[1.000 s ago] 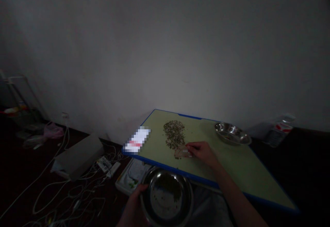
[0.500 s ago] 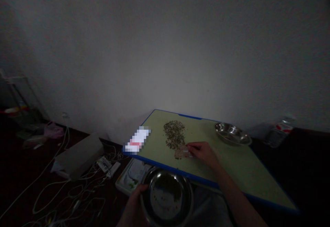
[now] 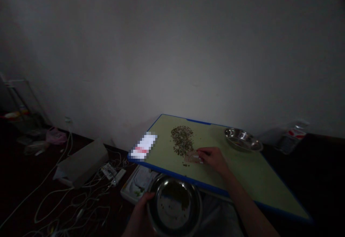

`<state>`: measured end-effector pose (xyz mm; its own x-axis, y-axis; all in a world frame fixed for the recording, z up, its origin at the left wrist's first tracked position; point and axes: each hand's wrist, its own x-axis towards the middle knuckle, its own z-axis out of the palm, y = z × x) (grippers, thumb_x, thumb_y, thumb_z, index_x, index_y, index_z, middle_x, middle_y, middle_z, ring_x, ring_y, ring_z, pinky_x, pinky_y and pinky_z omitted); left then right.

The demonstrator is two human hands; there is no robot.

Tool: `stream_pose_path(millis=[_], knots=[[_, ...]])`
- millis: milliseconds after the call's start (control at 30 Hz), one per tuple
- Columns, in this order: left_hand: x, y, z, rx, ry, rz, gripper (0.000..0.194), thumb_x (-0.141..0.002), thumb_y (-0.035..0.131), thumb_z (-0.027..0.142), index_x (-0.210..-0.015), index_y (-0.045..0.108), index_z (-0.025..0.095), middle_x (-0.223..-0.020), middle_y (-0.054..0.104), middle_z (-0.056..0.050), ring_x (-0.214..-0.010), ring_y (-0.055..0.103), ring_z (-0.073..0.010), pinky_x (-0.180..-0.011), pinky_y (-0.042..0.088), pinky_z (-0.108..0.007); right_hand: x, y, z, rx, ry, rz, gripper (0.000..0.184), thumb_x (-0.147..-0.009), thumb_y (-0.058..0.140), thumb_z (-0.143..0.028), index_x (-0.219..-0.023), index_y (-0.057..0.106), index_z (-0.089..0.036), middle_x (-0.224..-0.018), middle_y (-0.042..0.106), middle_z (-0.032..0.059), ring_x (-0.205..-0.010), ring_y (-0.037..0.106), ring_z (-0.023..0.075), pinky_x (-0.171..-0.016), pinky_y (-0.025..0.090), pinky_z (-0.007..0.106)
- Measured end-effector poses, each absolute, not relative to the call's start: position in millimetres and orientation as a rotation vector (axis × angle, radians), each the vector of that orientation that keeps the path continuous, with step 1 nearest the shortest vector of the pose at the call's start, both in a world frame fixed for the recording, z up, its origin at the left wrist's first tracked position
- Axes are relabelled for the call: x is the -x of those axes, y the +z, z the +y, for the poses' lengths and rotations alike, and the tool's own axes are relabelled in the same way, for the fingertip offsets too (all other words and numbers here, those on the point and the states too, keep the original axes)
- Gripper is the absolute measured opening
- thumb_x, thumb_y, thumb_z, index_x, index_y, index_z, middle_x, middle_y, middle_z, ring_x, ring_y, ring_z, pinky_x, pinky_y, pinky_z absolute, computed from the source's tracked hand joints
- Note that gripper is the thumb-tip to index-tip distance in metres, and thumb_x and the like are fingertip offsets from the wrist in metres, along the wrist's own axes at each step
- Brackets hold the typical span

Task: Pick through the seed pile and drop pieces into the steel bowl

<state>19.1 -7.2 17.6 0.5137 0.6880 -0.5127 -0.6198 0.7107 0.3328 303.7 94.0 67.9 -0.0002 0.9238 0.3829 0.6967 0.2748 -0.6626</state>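
Observation:
My left hand (image 3: pixel 142 208) grips the near-left rim of a steel bowl (image 3: pixel 198 208), thumb over the edge. Dark greenish bits lie inside that bowl, which is held below the table's front edge. Between the fingertips of my right hand (image 3: pixel 214 158) is a clear, half-round plastic piece that looks like a protractor (image 3: pixel 192 157). It is low over the pale green tabletop (image 3: pixel 229 172), at the lower right end of a spread of small dark grains (image 3: pixel 182 138). A few grains (image 3: pixel 185 165) lie apart, nearer the front edge.
A second steel bowl (image 3: pixel 239 142) stands at the table's back right. At the left corner lies a blurred-out white rectangle (image 3: pixel 144 146). A white tray (image 3: pixel 132 188) is under the front edge. Cables (image 3: pixel 78 208) and a long box (image 3: pixel 83 163) are on the floor at left.
My right hand has shifted slightly right with the protractor, away from the grains. The left hand and its bowl have stayed in place.

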Motion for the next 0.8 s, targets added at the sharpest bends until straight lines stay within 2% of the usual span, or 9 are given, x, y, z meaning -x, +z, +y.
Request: stream_pose_path(millis=[233,800], knots=[[-22.6,25.1,-10.1,-0.164,0.847,0.7,0.022,-0.073,0.06,0.031,-0.068,0.072,0.014,-0.061,0.075,-0.007,-0.086,0.069,-0.0304,-0.09,0.041,-0.041,-301.2,71.6,91.8,1.5,0.407,-1.766,0.029,-0.072,0.053,-0.036,-0.077,0.077,-0.021,-0.069,0.074,0.0042,-0.062,0.067,0.0222,-0.06,0.051,0.03],[-22.5,23.0,-11.2,-0.115,0.858,0.708,0.019,-0.072,0.062,0.029,-0.076,0.071,0.012,-0.071,0.077,-0.009,-0.095,0.067,-0.0318,-0.091,0.04,-0.042,-300.7,72.3,90.4,1.501,0.419,-1.83,0.029,-0.076,0.052,-0.035,-0.079,0.077,-0.02,-0.068,0.073,0.0032,-0.061,0.066,0.0202,-0.056,0.048,0.027]])
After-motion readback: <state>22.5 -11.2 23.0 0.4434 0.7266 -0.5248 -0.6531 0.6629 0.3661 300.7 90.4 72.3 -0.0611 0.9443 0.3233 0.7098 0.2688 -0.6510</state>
